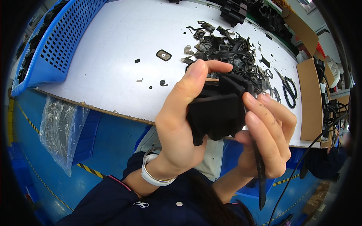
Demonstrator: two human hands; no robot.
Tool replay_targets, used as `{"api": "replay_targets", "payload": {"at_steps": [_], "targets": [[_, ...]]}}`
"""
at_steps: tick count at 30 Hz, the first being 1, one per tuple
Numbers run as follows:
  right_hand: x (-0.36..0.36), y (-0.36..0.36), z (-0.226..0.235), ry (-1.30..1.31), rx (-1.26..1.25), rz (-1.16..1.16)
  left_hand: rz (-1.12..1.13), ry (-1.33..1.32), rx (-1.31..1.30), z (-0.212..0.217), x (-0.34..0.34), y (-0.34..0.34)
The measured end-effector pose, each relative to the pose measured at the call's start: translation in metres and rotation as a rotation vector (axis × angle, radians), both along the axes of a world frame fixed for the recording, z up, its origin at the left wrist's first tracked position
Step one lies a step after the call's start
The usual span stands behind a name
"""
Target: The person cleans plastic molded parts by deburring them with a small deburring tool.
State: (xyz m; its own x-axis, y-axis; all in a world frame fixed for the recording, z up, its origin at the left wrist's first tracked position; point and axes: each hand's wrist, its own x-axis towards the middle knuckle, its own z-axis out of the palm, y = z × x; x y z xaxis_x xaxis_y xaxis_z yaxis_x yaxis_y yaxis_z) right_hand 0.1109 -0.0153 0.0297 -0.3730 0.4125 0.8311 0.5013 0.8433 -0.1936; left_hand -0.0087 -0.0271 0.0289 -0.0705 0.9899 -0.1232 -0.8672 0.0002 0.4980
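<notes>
A black molded plastic part, boxy with a notched lower edge, is held up in front of the table edge. My left hand is closed round its left side, thumb on top. At its right side is my right hand, with fingertips against the part. A thin dark handle, which looks tape-wrapped, runs down through my right hand's grip. The tool's working end is hidden behind the fingers and the part, so its kind does not show. Beyond my hands lies a pile of black scraps on the white table.
Scissors with black handles lie right of the scraps, beside a cardboard box. A blue perforated basket stands at the left. A small oval plate and another black part lie farther back. A clear plastic bag hangs below the table edge.
</notes>
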Motion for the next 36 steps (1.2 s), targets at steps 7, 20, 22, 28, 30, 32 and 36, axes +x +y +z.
{"api": "replay_targets", "payload": {"at_steps": [7,20,22,28,30,32,36], "targets": [[0.013,0.007,-0.005,0.186,-0.002,-0.071,-0.029,0.016,0.044,-0.002,-0.005,0.000],[0.010,0.002,-0.001,0.086,-0.092,0.004,0.002,0.047,0.075,-0.005,-0.006,0.003],[0.010,0.004,-0.002,0.085,-0.103,0.005,0.007,0.036,0.071,-0.004,-0.006,0.003],[0.006,0.008,-0.006,0.210,-0.030,0.029,-0.002,0.041,0.069,-0.003,-0.007,0.002],[0.007,0.007,-0.005,0.223,-0.028,0.040,-0.018,0.046,0.071,-0.002,-0.006,0.002],[0.008,0.007,-0.005,0.221,-0.030,0.043,-0.019,0.053,0.076,-0.001,-0.005,0.001],[0.009,0.008,-0.005,0.204,-0.037,0.046,-0.019,0.052,0.071,-0.002,-0.005,0.003]]}}
